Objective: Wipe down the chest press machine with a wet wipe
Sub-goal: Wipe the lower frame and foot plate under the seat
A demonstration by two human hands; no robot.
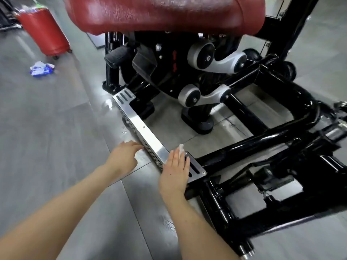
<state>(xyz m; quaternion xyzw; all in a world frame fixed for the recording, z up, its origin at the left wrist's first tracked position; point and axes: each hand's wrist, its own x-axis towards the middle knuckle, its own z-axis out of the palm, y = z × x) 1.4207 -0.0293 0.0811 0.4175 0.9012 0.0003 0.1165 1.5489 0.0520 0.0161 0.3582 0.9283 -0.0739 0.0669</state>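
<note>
**Head view.** My right hand (pixel 176 173) lay flat, fingers straight and together, on the near end of the silver foot plate (pixel 139 124). It pressed the wet wipe (pixel 181 148) against the metal, and a white corner of the wipe showed beyond my fingertips. My left hand (pixel 124 156) was open too, fingers extended. It rested on the grey floor (pixel 56 128) just beside the plate's outer edge. A pale edge showed at its fingertips, but I could not tell whether that was a second wipe or glare.

The chest press machine (pixel 253 143) stood ahead and to my right, with its red seat pad (pixel 169 14) overhead and its black frame spreading rightward. The plate's long axis ran diagonally, from my right hand at the near right end away to the far left. I judged that the stroke would have to travel up and leftward along that axis. The right hand, already on the plate and carrying the wipe, was the better placed for it, and the left sat alongside as a brace.

A red bin (pixel 45 30) and a crumpled blue-and-white packet (pixel 42 69) lay well apart at far left.
</note>
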